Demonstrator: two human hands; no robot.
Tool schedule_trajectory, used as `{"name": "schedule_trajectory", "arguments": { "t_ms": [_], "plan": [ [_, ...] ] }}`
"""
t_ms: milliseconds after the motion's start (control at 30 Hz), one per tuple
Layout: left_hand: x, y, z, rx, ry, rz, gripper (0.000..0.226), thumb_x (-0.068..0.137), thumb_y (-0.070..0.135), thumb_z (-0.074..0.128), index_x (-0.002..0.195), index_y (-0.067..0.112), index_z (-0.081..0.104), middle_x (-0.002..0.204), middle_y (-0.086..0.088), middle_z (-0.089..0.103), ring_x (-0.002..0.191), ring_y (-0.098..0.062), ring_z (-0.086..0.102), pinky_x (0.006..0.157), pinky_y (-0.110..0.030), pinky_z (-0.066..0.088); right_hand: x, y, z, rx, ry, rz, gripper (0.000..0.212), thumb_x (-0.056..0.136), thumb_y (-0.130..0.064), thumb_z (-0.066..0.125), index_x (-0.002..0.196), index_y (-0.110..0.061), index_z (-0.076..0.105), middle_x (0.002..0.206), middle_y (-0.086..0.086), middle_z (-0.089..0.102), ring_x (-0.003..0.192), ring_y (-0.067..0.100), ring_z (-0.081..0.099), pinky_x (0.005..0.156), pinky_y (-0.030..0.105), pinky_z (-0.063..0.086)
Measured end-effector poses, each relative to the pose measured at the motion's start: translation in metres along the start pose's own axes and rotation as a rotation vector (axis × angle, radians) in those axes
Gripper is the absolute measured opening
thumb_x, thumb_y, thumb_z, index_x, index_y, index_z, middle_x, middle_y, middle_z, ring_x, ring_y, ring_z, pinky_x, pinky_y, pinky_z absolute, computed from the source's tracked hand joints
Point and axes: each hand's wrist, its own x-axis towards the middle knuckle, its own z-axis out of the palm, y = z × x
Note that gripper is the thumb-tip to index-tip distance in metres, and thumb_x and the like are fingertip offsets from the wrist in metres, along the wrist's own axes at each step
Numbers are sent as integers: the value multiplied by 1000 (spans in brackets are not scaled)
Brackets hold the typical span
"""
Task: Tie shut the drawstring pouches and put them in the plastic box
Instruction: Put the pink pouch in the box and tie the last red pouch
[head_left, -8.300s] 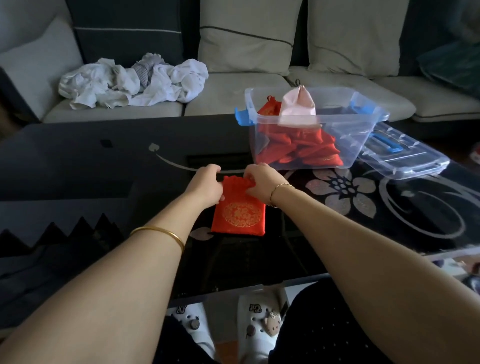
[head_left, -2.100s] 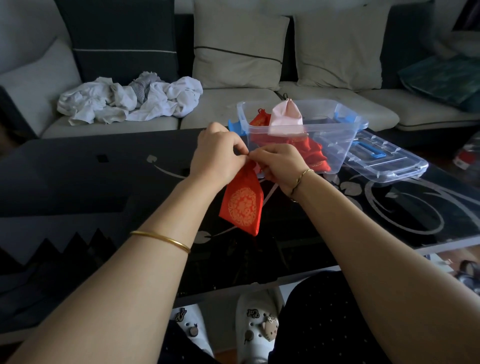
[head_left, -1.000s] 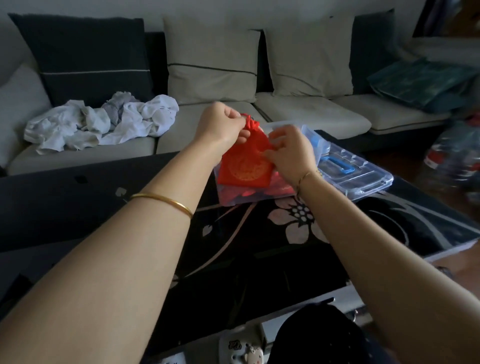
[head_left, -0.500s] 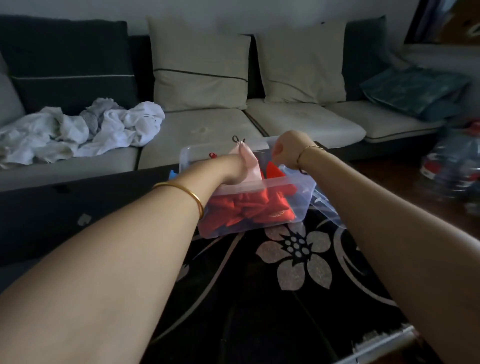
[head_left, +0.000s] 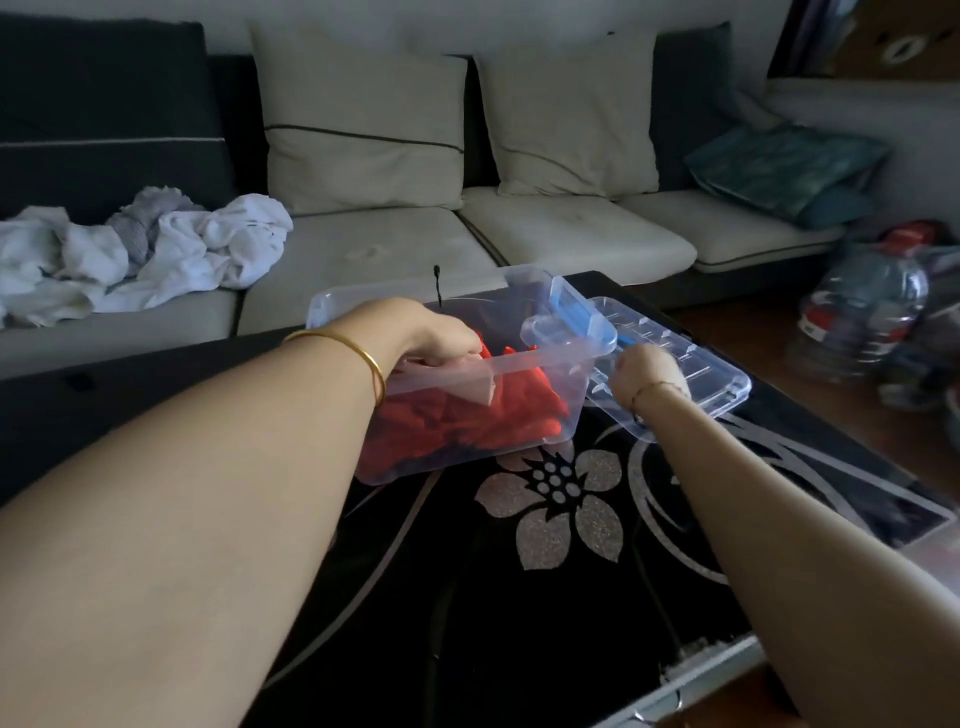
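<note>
The left hand (head_left: 441, 338) reaches down into the clear box (head_left: 563, 415), fingers bent over the heap of red pouches (head_left: 467, 423). The near rim hides the fingertips, so I cannot tell whether they pinch a pouch or only rest on the pile. A pink pouch (head_left: 483, 388) shows through the near wall, just under that hand. The right hand (head_left: 647, 371) is outside the box on its right, over the near edge of the lid (head_left: 696, 358) that lies touching the box's right side. The hand is blurred and looks loosely curled, and I cannot tell whether it grips the lid. The box stands on the dark counter (head_left: 519, 623).

The pouches look like thin, soft cloth. They are light, limp and a little slick, so they should slump and slide over each other rather than stack. The gathered neck or the cord just below the knot is likely the surest place to pinch one, since the flat body would fold away. They are not fragile, so pressing them down to settle the pile should be safe. The box is light, thin plastic and may skid on the glossy counter if pushed. Steady it by the rim or the blue end handle (head_left: 576, 312).
</note>
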Motion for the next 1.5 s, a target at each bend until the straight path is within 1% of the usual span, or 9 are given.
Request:
{"name": "schedule_trajectory", "arguments": {
  "t_ms": [100,300,467,633,767,967,1234,1367,1500],
  "plan": [
    [10,-7,2,-45,33,-32,38,97,28,32,66,18,51,78,-4,51,73,-19,44,75,-30,33,-1,4,17,-91,-82,-6,21,85,-14,55,104,-7,59,103,12,60,100,31,57,89,43,49],
    [18,-6,-9,138,245,66,43,85,35,35,96,2,62,104,-15,56,96,-31,58,82,-32,45,-6,4,26,-201,-11,10,31,88,-7,53,118,-5,56,123,16,53,117,34,47,95,45,43],
    [12,-12,3,28,-69,-21,29,94,32,51,110,10,62,95,-6,60,78,-22,59,59,-22,48,-12,3,26,-175,8,10,32,86,2,49,116,-1,58,123,19,53,117,36,48,95,45,45],
    [12,-17,5,-76,-94,-82,48,95,33,49,134,5,48,133,-15,54,112,-28,58,82,-31,47,-11,-1,14,-91,114,30,33,92,-8,50,124,-1,51,135,15,42,128,35,35,97,47,37],
    [5,-16,5,-14,-218,-79,15,87,32,59,99,29,68,94,-3,70,92,-25,66,75,-33,48,-9,-6,-3,51,259,32,28,92,-7,51,119,-2,54,133,15,43,123,35,38,91,47,41],
    [12,-22,-3,-88,280,80,23,90,14,49,97,-2,65,96,-28,62,77,-32,55,65,-31,44,-14,-24,-39,122,380,-133,27,92,-4,49,118,-8,57,131,11,45,120,33,38,92,44,39],
    [-25,-52,-52,-705,1050,-325,46,98,21,37,141,4,31,147,-18,31,135,-33,33,107,-38,30,-41,-60,-62,-24,270,-602,31,87,-8,53,114,-19,63,120,6,53,114,30,43,95,43,41],
    [-37,-70,-47,-581,991,-371,53,98,31,40,144,8,28,149,-17,30,135,-34,32,108,-43,30,-49,-66,-56,-116,129,-721,32,85,-7,54,109,-23,66,122,2,54,116,27,47,100,38,39],
    [-33,-85,-25,-309,777,-282,33,93,22,47,121,7,56,123,-18,58,113,-37,54,93,-41,46,-59,-61,-56,-107,62,-707,40,85,5,47,108,-20,67,122,2,56,112,24,50,96,31,42]
  ]
}}
